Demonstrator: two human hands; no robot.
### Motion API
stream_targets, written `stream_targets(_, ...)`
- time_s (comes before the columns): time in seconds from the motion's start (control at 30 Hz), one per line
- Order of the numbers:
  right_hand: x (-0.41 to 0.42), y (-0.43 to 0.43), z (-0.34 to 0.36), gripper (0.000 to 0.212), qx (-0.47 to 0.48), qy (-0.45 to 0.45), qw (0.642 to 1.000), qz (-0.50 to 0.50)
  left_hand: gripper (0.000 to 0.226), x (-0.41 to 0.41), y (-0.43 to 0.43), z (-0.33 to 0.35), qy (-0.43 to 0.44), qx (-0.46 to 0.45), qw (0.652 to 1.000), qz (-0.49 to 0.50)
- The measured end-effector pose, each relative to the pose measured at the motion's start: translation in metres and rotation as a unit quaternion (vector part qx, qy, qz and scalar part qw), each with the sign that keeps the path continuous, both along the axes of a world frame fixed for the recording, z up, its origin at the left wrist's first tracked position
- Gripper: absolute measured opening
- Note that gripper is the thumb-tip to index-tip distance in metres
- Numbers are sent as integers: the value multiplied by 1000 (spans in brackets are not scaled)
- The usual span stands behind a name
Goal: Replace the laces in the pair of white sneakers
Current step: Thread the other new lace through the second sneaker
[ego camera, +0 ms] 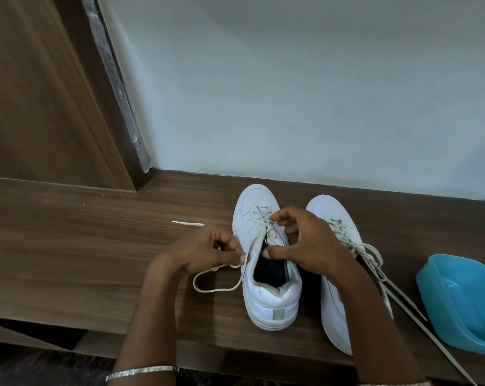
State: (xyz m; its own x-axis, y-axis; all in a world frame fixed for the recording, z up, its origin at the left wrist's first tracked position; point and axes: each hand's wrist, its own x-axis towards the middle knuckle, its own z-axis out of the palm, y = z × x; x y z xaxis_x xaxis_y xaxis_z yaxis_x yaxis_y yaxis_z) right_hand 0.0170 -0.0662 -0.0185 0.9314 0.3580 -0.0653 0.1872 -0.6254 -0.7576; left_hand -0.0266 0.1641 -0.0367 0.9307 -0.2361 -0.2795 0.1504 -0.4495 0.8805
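- The bench (68, 246) is dark wood grain, set against a pale wall (291, 93), with a wooden panel (40, 107) rising at the back left.
- The pair of white sneakers stands side by side on the bench, toes to the wall; the left sneaker (272, 299) is between my hands, the right sneaker (326, 208) just beside it.
- My left hand (205, 252) pinches the lace (216, 289) between thumb and fingers, next to the left sneaker's side; below my hand the lace lies in a loop on the bench.
- My right hand (305, 243) is clamped over the left sneaker's lacing, thumb at the edge of the opening, fingertips curled onto the crossed rows.
- The second lace (403, 299) trails from the right sneaker across the bench and past its front edge.
- A white lace end (188, 224) lies on the bench behind my left hand.
- A blue tub (464, 302) sits at the far right.
- A bangle (141, 371) circles my left wrist.
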Motion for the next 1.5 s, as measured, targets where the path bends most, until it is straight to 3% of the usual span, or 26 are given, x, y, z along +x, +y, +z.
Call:
stream_targets(0.17,-2,0,3,65,3,7,1000,1,21,-1,-4,5,-1,-12,1000,15)
stream_targets(0.33,-8,5,16,48,94,-33,995,9,11,-1,-10,25,-99,-195,963,159)
stream_targets(0.43,-12,18,23,36,171,-41,984,13,6,-2,-12,32,-135,-240,953,125)
stream_targets(0.6,-19,43,14,16,129,-136,980,66,12,0,-15,34,-149,-302,935,111)
stream_targets(0.73,-13,38,11,13,157,-144,977,-26,16,-2,-2,30,-144,-313,921,181)
stream_targets(0.97,-9,26,10,7,198,-118,951,-207,10,0,5,29,-131,-438,843,282)
stream_targets(1.03,-12,29,17,12,212,-120,953,-180,12,2,-1,31,-121,-465,830,284)
stream_targets(1.1,-18,35,24,13,210,-93,971,-72,16,4,-10,35,-112,-498,814,277)
stream_targets(1.23,-33,51,22,29,130,-83,984,85,23,7,-23,41,-95,-555,788,247)
stream_targets(1.4,-33,55,18,22,199,-28,978,47,26,8,-26,41,-88,-608,757,223)
stream_targets(1.5,-31,55,17,29,210,2,976,50,26,9,-30,42,-87,-633,739,213)
